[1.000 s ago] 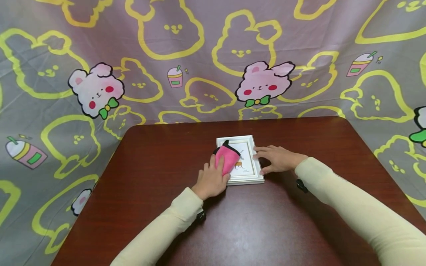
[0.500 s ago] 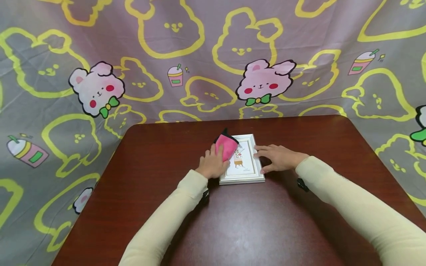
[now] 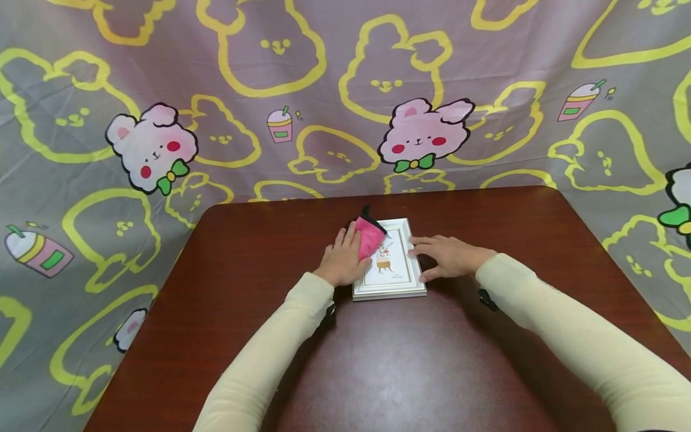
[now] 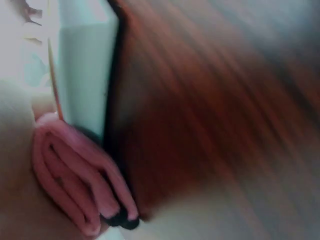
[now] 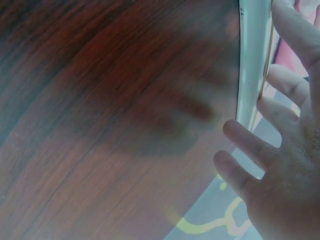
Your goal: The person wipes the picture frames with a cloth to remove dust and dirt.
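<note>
A white picture frame (image 3: 390,293) lies flat on the table, its print of a plant in an orange pot partly covered. My left hand (image 3: 341,259) presses a pink cloth (image 3: 370,237) with black edging onto the frame's upper left, fingers stretched out over it. In the left wrist view the folded layers of the cloth (image 4: 67,175) bulge beside the frame's side (image 4: 85,75). At the frame's right edge rests my right hand (image 3: 454,257), fingertips on the border and thumb near the lower right corner. Its fingers (image 5: 250,142) are spread and fairly straight in the right wrist view.
The dark red-brown wooden table (image 3: 259,258) has rounded far corners. Behind it and at both sides hangs a grey-pink curtain (image 3: 335,90) printed with yellow outlines and rabbit faces.
My left hand and the cloth have slid toward the far end of the frame, baring more of the print, and the hand lies slightly left of before. The right hand stays at the edge.
</note>
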`<control>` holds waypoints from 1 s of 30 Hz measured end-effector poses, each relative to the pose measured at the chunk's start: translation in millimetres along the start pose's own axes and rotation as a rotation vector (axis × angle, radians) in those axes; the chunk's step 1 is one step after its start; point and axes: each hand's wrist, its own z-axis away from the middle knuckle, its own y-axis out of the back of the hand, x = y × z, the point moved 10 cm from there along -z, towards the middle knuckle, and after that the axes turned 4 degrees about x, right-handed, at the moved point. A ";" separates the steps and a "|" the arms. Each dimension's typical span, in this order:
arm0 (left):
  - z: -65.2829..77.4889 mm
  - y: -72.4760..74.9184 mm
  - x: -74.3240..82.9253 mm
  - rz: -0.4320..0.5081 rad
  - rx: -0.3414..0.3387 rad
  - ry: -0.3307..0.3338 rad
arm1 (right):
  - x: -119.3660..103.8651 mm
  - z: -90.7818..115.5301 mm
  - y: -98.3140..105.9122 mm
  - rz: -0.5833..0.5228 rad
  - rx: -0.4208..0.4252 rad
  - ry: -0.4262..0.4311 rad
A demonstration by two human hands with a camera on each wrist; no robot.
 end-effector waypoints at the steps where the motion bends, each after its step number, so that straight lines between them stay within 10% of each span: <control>1: 1.3 1.1 0.4 0.006 0.013 -0.015 | -0.4 -0.2 0.1 0.000 -0.001 0.001; 30: 90.7 -0.8 28.2 0.084 0.012 -0.163 | -9.7 2.6 7.4 0.017 0.023 0.021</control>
